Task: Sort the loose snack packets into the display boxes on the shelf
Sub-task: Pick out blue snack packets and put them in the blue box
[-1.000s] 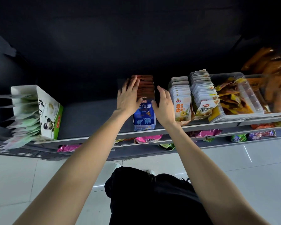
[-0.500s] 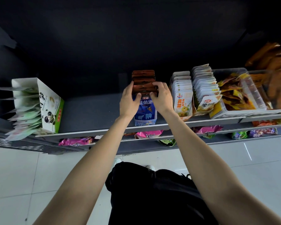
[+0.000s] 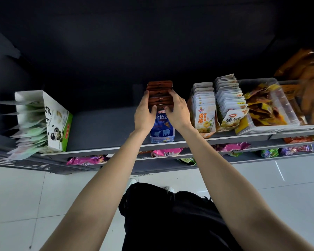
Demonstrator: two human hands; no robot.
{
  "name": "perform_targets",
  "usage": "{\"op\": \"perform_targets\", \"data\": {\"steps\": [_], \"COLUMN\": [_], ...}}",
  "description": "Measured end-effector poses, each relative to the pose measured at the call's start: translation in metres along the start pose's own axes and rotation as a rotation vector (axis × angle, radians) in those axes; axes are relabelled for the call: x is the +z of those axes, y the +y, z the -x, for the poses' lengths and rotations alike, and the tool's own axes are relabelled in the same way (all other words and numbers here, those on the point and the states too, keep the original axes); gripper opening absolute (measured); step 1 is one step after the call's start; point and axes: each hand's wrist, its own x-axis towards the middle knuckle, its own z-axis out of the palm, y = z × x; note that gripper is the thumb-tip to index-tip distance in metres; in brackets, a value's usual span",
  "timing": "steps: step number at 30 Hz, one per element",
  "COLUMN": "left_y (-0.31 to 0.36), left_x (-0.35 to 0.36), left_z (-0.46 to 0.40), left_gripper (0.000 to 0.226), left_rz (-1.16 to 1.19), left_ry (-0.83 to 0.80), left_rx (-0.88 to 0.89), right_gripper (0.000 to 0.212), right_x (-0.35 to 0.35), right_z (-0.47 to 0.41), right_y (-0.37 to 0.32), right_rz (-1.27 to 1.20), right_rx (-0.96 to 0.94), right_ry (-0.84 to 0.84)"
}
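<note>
A blue display box (image 3: 162, 132) stands at the front of the grey shelf (image 3: 101, 127). A row of brown snack packets (image 3: 159, 87) stands upright in it. My left hand (image 3: 145, 113) grips the left side of the packet row, thumb curled over the front packets. My right hand (image 3: 178, 110) grips the right side, fingers curled over the tops. The front packets are hidden behind my hands.
A white panda box (image 3: 57, 122) with green packets spilling leftward sits at the shelf's left. To the right stand two boxes of white packets (image 3: 204, 105), then a clear tray (image 3: 272, 105) of yellow-brown packets. Pink packets (image 3: 87, 160) lie on the lower shelf.
Both hands went from open beside the blue box to closing on the brown packets, and now sit tighter together around the row.
</note>
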Motion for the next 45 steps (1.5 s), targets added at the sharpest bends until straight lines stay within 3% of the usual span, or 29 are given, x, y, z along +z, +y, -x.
{"op": "perform_targets", "data": {"steps": [3, 6, 9, 12, 17, 22, 25, 29, 34, 40, 45], "left_y": [-0.003, -0.003, -0.002, 0.0, 0.006, 0.001, -0.006, -0.002, 0.016, 0.03, 0.033], "left_x": [-0.001, -0.003, -0.005, -0.002, 0.005, -0.005, -0.01, -0.004, 0.008, 0.027, 0.027], "left_z": [0.001, 0.0, 0.001, 0.006, 0.008, 0.01, 0.015, 0.016, 0.017, 0.025, 0.024], "left_gripper": [0.056, 0.056, 0.056, 0.057, 0.064, 0.073, 0.071, 0.071, 0.075, 0.074, 0.07], "left_rz": [-0.042, -0.089, -0.146, -0.225, -0.26, -0.115, -0.122, -0.22, -0.265, -0.147, -0.095], "left_ry": [0.059, 0.049, 0.038, 0.008, -0.071, -0.087, -0.177, -0.224, -0.263, -0.25, -0.286], "left_rx": [0.021, 0.084, 0.111, 0.122, 0.028, -0.091, -0.19, -0.093, -0.071, -0.043, -0.082], "right_gripper": [0.055, 0.064, 0.073, 0.069, 0.07, 0.07, 0.07, 0.074, 0.081, 0.069, 0.058], "right_x": [-0.003, -0.001, 0.0, 0.003, 0.01, 0.003, 0.008, 0.006, -0.011, -0.027, -0.034], "right_z": [-0.001, 0.0, 0.007, 0.02, 0.028, 0.03, 0.042, 0.046, 0.044, 0.059, 0.066], "right_y": [0.003, 0.01, 0.016, 0.02, 0.016, 0.019, 0.026, 0.023, 0.021, 0.029, 0.026], "right_rz": [0.122, 0.218, 0.078, -0.036, -0.03, -0.03, 0.035, 0.139, 0.351, 0.616, 0.601], "right_rx": [-0.112, -0.081, -0.087, 0.027, 0.085, 0.206, 0.248, 0.189, 0.265, 0.258, 0.269], "right_ry": [-0.014, -0.114, -0.093, -0.045, -0.092, -0.098, -0.158, -0.16, -0.18, -0.164, -0.187]}}
